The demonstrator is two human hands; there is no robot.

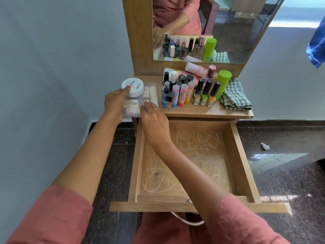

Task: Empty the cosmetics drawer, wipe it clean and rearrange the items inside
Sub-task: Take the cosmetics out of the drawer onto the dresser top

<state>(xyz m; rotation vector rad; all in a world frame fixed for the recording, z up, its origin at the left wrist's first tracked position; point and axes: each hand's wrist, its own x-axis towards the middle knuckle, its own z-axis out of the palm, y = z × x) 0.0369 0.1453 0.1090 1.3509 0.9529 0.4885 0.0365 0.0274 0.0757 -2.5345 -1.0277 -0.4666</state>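
Steadying clear case [133, 111] with white jar [133, 87] on top, at left end of bench [202, 111], just beside bottles [204, 93]. Left hand [114, 101] grip wrapped round case edge, thumb pressed on jar. Right hand [153, 120] grip loose, straight fingertips resting on case. Drawer [242, 155] pulled out, no items inside, floor scribbled with pale marks. Judged best: keep case level so jar would not slide, seat it fully on bench, then take checked cloth [235, 95] for wiping.

One view only: head-worn wide-angle camera, facing forward and down. Sits close above near edge of open drawer [244, 155], which fills centre. Beyond it, far: table top [202, 112] and mirror [237, 32], top of frame. Arms enter from near corners; left hand [114, 103] and right hand [154, 122] meet at clear pouch [152, 93], far left.
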